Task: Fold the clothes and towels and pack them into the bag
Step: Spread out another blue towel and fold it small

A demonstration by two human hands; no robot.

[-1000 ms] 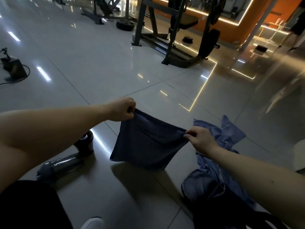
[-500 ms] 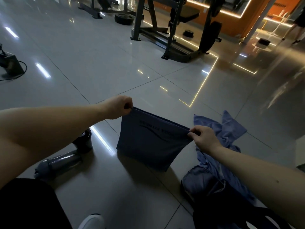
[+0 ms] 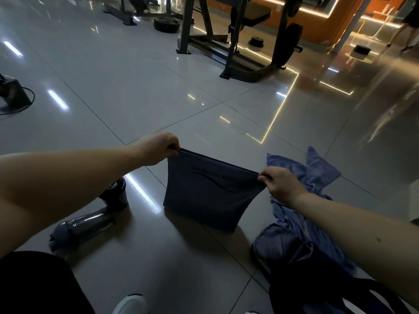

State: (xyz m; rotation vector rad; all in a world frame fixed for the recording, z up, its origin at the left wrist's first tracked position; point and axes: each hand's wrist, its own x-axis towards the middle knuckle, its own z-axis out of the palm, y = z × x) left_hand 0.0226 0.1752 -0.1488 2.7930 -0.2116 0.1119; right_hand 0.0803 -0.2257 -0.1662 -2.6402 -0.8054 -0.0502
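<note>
Head camera view: a dark blue cloth [image 3: 208, 198] is being held up over the tiled floor [image 3: 136, 75], straight out in front of the person. Its upper edge is being pinched at one corner by the left hand [image 3: 158, 147] and at the other by the right hand [image 3: 282, 185]. In both cases fingers and thumb are being pressed together on the fabric, so that the edge is being pulled taut between them. The cloth is hanging down flat, apparently doubled, and whether its lower edge is touching the floor cannot be told.

A light blue towel [image 3: 315, 175] is lying crumpled and unfolded on the floor just beside the right hand. Its near end is trailing toward a dark bag [image 3: 306, 275] that is being partly hidden by the right forearm. Whether anything is already packed inside cannot be told. A grey bottle [image 3: 84, 227] is lying on its side below the left forearm.

By this showing, an early stage is being worked through. One piece is being folded in the air, at least one more is being left unfolded, and packing is not yet being seen to.
</note>
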